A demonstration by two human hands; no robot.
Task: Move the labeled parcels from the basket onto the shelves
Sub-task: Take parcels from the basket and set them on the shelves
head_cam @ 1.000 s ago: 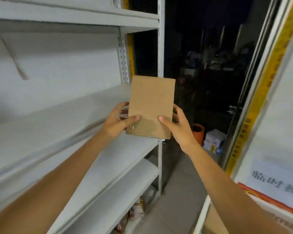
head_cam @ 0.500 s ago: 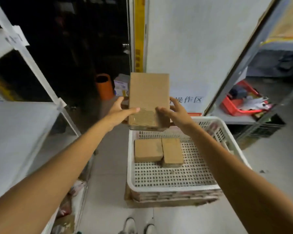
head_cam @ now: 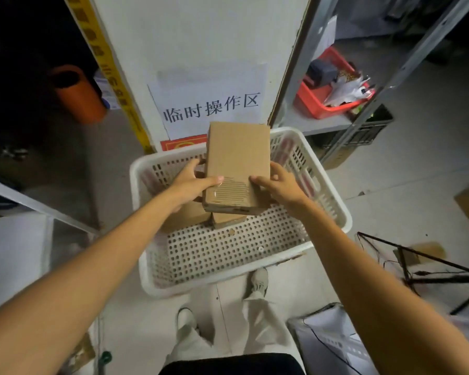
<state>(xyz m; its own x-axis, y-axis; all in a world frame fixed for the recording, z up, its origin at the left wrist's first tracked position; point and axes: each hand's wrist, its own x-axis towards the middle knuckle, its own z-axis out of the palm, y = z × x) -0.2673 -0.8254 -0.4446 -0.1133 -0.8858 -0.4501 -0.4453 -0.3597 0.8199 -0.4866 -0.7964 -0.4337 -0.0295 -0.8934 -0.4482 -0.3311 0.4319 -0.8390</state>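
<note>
A flat brown cardboard parcel (head_cam: 237,165) is held over the white perforated basket (head_cam: 333,207) on the floor. My left hand (head_cam: 191,182) grips its left edge and my right hand (head_cam: 280,184) grips its right edge, thumbs on top. No label shows on the parcel's upper face. Under it, two more brown parcels (head_cam: 228,219) lie on the basket floor, mostly hidden by the held one and my left hand. A white shelf (head_cam: 14,247) is at the left edge.
A white panel with a printed sign (head_cam: 211,106) stands behind the basket. An orange bin (head_cam: 79,94) is at the left and a red tray (head_cam: 328,87) of clutter sits on the right rack. A black wire frame (head_cam: 423,263) lies on the floor right. My feet are below the basket.
My view swung from the shelves on the left round and down to the basket. The parcel stayed in both hands and now hangs low over the basket, covering the two parcels inside.
</note>
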